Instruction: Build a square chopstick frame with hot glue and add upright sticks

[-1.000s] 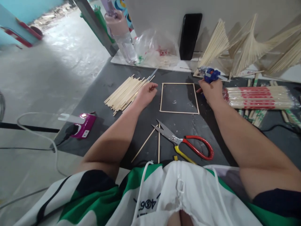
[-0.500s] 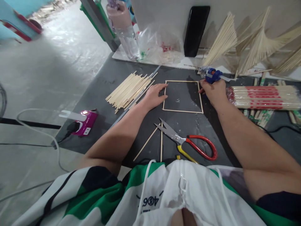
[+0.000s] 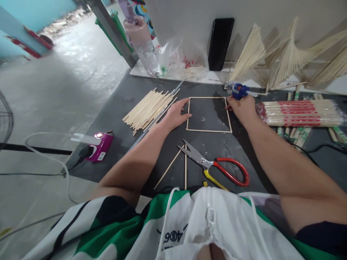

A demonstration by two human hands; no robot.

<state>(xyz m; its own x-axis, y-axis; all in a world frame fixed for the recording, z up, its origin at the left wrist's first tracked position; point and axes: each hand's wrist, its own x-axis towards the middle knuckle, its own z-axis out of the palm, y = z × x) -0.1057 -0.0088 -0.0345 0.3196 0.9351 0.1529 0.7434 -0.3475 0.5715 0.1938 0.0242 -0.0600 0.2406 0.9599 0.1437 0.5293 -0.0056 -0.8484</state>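
A square frame of thin wooden sticks (image 3: 207, 130) lies flat on the dark grey table. My left hand (image 3: 176, 112) rests at its left side, thumb and fingers apart, fingertips touching the left stick. A blue hot glue gun (image 3: 239, 91) is gripped in my right hand (image 3: 243, 107), whose fingertips reach the frame's top right corner. The grip and trigger are mostly hidden by that hand. Nearer my body lie scissors (image 3: 206, 163) with red and yellow handles, blades parted, across two loose sticks (image 3: 185, 169).
Left of the frame is a pile of sticks (image 3: 148, 110). A wrapped stick bundle (image 3: 300, 112) lies at right. Along the back stand a bottle (image 3: 143, 47), a plastic bag (image 3: 181, 59), a black phone (image 3: 221, 44) and fanned stick pieces (image 3: 292, 59). A pink power adapter (image 3: 101, 146) sits at left.
The camera view has shifted a little, so the table appears slightly lower. Both hands and the stick frame keep nearly the same places relative to each other.
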